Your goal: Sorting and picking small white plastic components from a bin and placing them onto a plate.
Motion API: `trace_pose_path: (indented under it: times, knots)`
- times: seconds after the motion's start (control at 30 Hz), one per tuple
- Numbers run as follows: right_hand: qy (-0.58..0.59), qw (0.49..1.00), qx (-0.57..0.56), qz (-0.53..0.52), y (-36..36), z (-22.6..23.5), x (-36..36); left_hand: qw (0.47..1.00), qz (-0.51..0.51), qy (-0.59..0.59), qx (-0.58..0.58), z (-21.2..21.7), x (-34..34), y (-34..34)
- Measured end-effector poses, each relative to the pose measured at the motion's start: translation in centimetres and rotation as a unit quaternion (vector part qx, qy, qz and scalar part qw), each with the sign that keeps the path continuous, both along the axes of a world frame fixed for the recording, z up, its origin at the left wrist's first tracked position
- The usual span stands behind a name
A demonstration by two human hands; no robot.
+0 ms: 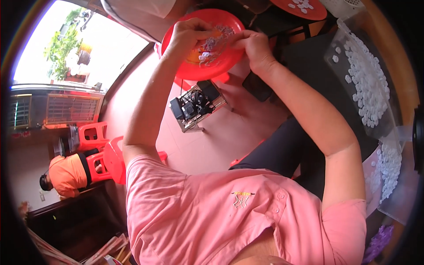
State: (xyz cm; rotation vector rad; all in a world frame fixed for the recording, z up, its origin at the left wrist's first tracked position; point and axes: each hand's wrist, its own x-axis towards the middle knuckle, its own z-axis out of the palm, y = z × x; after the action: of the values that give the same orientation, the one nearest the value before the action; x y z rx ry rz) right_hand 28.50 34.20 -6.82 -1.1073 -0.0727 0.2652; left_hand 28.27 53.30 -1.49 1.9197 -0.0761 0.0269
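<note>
The pink shirt (212, 212) fills the near part of the view, soft woven cloth with small round buttons and a stitched mark on the chest, and both bare forearms reach from it toward the far side. There a red dish (229, 57), round, shallow and of glossy plastic, holds a loose heap of small pieces (213, 44), pale and thin, some white, some clear. The left hand (187, 35) lies curled over the left part of the dish with its fingers bent down into the heap; whether it pinches a piece I cannot tell. The right hand (254, 46) sits at the right rim, fingers drawn together toward the same heap, and what they grip is too small to see. The work seems to be picking or joining tiny parts, so it would go best with the hands kept low over the dish, so that dropped pieces fall back in, and taking one piece at a time. To the right, clear plastic bags (366, 84) hold many small white round caps. Just nearer than the dish stands a small black device on a wire frame (196, 106), and left of it red plastic stools (95, 137).
</note>
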Motion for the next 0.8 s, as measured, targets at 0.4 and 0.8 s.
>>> trace_pose_path:
  times: [0.4, 0.8]
  knots:
    - [0.007, 0.994, -0.101, 0.035, -3.7, 4.3, -4.5, 0.972, -0.073, -0.157, 0.161, 1.4, -5.1, -0.7]
    - [-0.001, 0.990, -0.128, -0.068, -10.4, 7.8, -15.1, 0.901, -0.256, -0.260, 0.235, 4.5, -13.8, -4.6]
